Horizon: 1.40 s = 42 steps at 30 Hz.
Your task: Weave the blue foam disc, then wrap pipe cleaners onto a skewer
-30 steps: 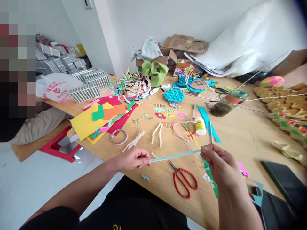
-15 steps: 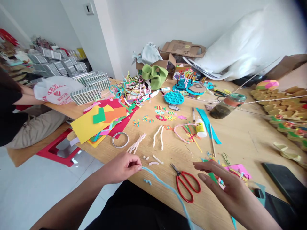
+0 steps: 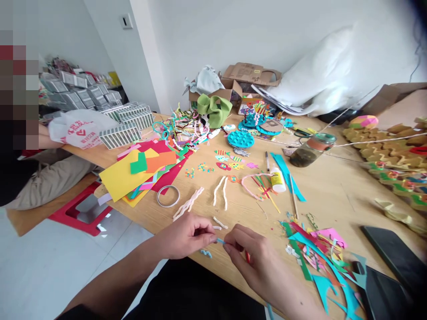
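Between my two hands runs a short stretch of light blue yarn (image 3: 220,240); its tail hangs past the table edge below my right wrist. My left hand (image 3: 191,233) pinches the strand near its end. Closed on it just to the right is my right hand (image 3: 248,249), with a small gap between the fingertips. The red-handled scissors lie under my right hand, almost wholly covered. Small blue yarn bits (image 3: 206,253) rest below my left hand. Beyond the hands lie pale pink strands (image 3: 188,202) and cream strands (image 3: 220,193).
A tape roll (image 3: 168,196) and coloured paper sheets (image 3: 116,178) lie left. Paper fish (image 3: 236,166), a glue bottle (image 3: 278,179) and a glass jar (image 3: 312,150) stand or lie farther back. Paper scraps (image 3: 316,253) and a dark phone (image 3: 383,253) are right. Another person (image 3: 50,178) sits at left.
My right hand has moved left, over the scissors, and closed on the blue yarn near my left hand. My left hand has shifted slightly right, still pinching the strand.
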{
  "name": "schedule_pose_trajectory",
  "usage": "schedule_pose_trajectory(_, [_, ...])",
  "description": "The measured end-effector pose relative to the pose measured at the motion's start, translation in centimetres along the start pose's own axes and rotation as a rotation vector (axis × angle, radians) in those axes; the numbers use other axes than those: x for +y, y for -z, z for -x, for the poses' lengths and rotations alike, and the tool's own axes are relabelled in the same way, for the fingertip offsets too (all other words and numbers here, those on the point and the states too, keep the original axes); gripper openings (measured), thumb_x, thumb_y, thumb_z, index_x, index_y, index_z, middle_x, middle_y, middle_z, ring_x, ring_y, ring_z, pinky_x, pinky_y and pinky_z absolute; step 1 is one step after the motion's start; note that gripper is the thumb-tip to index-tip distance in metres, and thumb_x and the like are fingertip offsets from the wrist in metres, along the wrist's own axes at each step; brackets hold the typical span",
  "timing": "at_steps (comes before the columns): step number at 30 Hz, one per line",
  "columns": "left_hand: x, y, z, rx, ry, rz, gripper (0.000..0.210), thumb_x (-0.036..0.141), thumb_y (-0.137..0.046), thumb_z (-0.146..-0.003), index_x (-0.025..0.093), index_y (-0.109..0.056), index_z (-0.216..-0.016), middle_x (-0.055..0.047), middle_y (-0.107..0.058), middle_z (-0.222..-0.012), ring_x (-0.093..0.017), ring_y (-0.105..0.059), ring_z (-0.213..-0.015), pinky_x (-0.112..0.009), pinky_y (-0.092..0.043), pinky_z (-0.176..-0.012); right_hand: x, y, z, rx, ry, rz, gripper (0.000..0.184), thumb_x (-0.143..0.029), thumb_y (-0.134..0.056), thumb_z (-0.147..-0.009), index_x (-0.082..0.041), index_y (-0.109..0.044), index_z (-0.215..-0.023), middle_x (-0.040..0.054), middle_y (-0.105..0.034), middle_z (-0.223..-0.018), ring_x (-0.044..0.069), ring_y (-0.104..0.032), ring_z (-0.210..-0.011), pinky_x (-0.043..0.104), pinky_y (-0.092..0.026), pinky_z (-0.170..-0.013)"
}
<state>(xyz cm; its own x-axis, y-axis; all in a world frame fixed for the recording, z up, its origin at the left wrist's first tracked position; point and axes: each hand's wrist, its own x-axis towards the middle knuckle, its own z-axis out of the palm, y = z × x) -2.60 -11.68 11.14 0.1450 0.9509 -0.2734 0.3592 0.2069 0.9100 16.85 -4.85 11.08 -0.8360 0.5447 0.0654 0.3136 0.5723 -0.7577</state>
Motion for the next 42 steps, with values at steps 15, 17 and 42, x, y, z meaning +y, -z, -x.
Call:
schedule_pose_trajectory(15, [-2.1, 4.4, -17.5, 0.394, 0.068, -0.693, 0.018, 0.031, -0.061, -0.073, 0.014, -0.068, -0.070, -0.014, -0.069, -0.081, -0.024, -0.062, -0.084, -0.033, -0.044, -0.078, 6.2, 1.4, 1.5, 0.388, -0.468, -0.816, 0.028, -0.045, -0.064, -0.076, -0.018, -0.057, -0.076, -0.0036, -0.045, -0.058, 0.008, -0.037, -0.048, 0.021, -0.031, -0.044])
schedule_pose_trajectory(17, [-2.8, 3.5, -19.1, 0.402, 0.095, -0.708, 0.012, 0.024, -0.065, -0.069, 0.012, -0.068, -0.069, -0.018, -0.068, -0.083, -0.027, -0.062, -0.089, -0.033, -0.043, -0.079, 6.4, 1.0, 2.0, 0.396, -0.483, -0.866, 0.027, -0.045, -0.064, -0.076, -0.018, -0.057, -0.078, -0.0036, -0.045, -0.058, 0.009, -0.038, -0.048, 0.021, -0.031, -0.045])
schedule_pose_trajectory(42, [-0.4, -2.3, -12.0, 0.278, -0.061, 0.772, 0.024, 0.025, -0.070, -0.062, 0.012, -0.067, -0.082, -0.003, -0.066, -0.070, -0.005, -0.049, -0.047, -0.015, -0.033, -0.037, 5.6, -2.2, -2.6, 0.516, -0.462, -1.000, 0.022, -0.037, -0.060, -0.072, -0.017, -0.055, -0.063, -0.0064, -0.045, -0.045, 0.006, -0.035, -0.039, 0.021, -0.023, -0.040])
